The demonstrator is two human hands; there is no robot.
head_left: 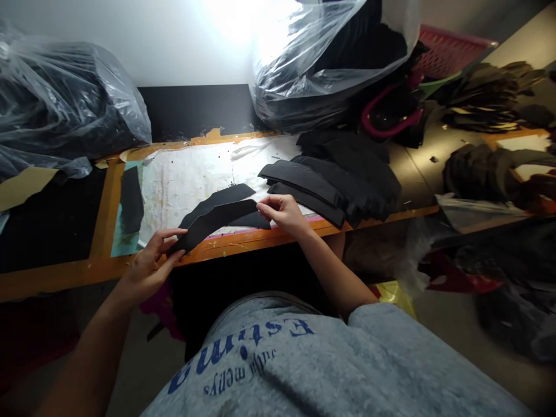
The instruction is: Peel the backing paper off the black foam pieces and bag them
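Strip [219, 218], black and curved, is stretching from a loosely curled left hand [150, 262] to a tightly pinched right hand [284, 214], which are holding its ends above a workbench [98, 267], while loose pieces [217, 200] are lying behind, a dark pile [343, 171] is crowding the right, and plastic bags [78, 104] are filling the back.

Shirt [369, 370]: pale grey-blue, mottled cloth, creased across the front
Large lettering [216, 354]: dark blue with serifs, reading "Estima", upside down to the wearer
Small lettering [241, 373]: darker, slimmer, only partly legible
Right sleeve [382, 324]: short, matching cloth
Left hand [150, 263]: bare
Right hand [284, 215]: bare
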